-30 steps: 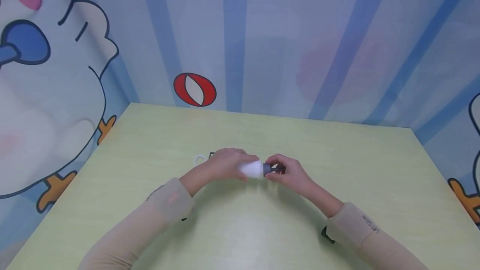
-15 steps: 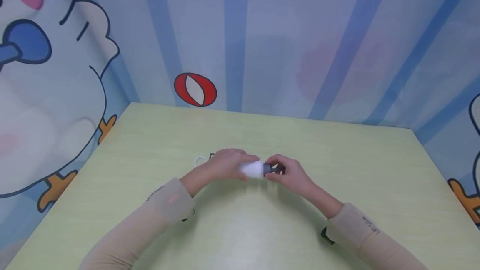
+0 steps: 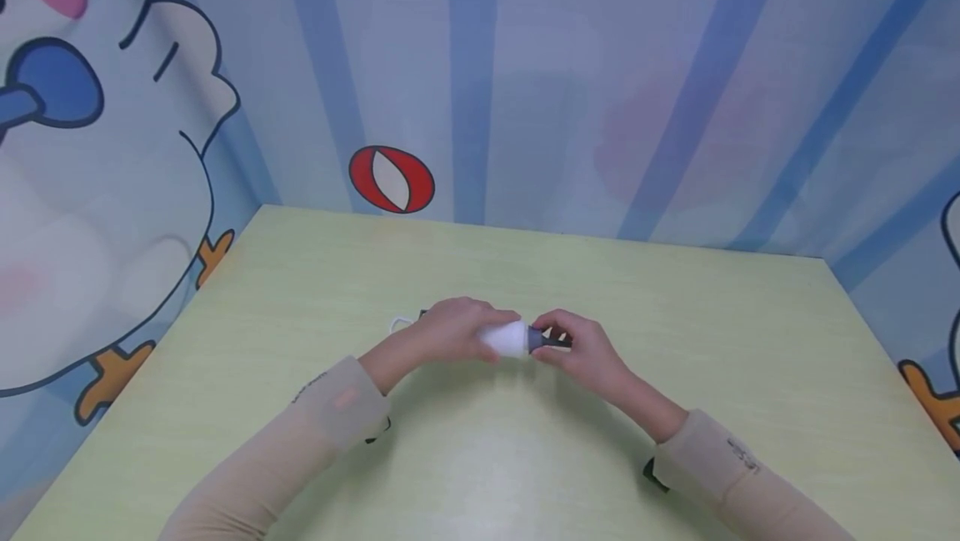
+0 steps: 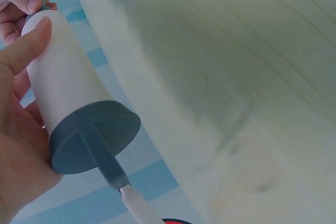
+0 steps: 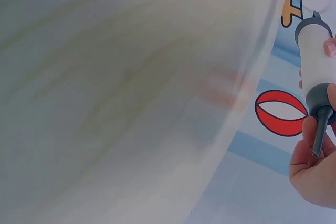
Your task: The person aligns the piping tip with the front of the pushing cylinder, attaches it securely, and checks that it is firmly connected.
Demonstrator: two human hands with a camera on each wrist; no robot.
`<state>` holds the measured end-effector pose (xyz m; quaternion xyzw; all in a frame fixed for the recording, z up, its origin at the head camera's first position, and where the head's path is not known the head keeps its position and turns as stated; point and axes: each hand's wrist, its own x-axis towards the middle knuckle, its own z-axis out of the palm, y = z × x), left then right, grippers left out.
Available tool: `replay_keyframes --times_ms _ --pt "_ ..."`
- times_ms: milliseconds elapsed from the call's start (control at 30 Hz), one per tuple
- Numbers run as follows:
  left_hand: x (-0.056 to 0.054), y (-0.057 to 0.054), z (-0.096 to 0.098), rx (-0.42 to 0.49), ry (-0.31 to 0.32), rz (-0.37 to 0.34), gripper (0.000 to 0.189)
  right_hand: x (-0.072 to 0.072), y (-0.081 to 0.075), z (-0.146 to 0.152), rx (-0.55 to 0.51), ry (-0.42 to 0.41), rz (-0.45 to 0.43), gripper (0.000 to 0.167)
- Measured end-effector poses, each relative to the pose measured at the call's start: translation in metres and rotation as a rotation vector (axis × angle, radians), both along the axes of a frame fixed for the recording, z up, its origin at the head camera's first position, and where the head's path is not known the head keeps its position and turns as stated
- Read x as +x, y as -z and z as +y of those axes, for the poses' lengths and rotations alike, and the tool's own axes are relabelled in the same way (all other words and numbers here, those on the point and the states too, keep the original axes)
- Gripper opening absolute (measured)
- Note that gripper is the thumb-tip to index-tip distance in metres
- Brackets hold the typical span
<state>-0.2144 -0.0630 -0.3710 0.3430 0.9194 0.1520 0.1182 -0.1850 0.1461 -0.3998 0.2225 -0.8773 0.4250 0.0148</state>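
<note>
A white cylinder (image 3: 507, 339) with dark grey ends lies sideways above the table, between both hands. My left hand (image 3: 457, 329) grips it round the body, the thumb along its side in the left wrist view. Its flat grey end (image 4: 68, 150) carries a grey bar (image 4: 105, 161) with a white end piece (image 4: 139, 205). My right hand (image 3: 588, 353) pinches the dark grey cap (image 3: 535, 339) at the opposite end with thumb and fingers. From that cap a thin grey spout (image 5: 321, 132) points toward the right palm.
The pale yellow-green table (image 3: 480, 458) spreads beneath both hands. Behind it stands a blue striped wall (image 3: 540, 107) with cartoon prints and a red-and-white oval (image 3: 392, 179). A white loop (image 3: 400, 323) shows just left of the left hand.
The dark spout in the right hand has turned slightly and tilts a little lower to the right. Both hands stay in nearly the same place, still holding the cylinder and its cap.
</note>
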Motion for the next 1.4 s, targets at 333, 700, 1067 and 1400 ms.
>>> replay_keyframes --times_ms 333,700,1067,1400 --pt "-0.002 -0.002 -0.005 0.093 0.038 -0.115 0.057 0.004 0.001 -0.001 0.081 -0.063 0.285 0.028" --pt "-0.006 0.001 -0.010 0.234 0.032 -0.298 0.052 0.006 -0.001 0.000 0.091 -0.136 0.537 0.032" --pt "0.000 -0.003 -0.006 0.149 0.033 -0.198 0.053 0.008 -0.006 0.002 0.129 -0.114 0.451 0.029" --pt "0.007 -0.005 0.002 0.000 0.073 0.115 0.055 0.005 -0.005 0.008 0.064 -0.090 0.229 0.023"
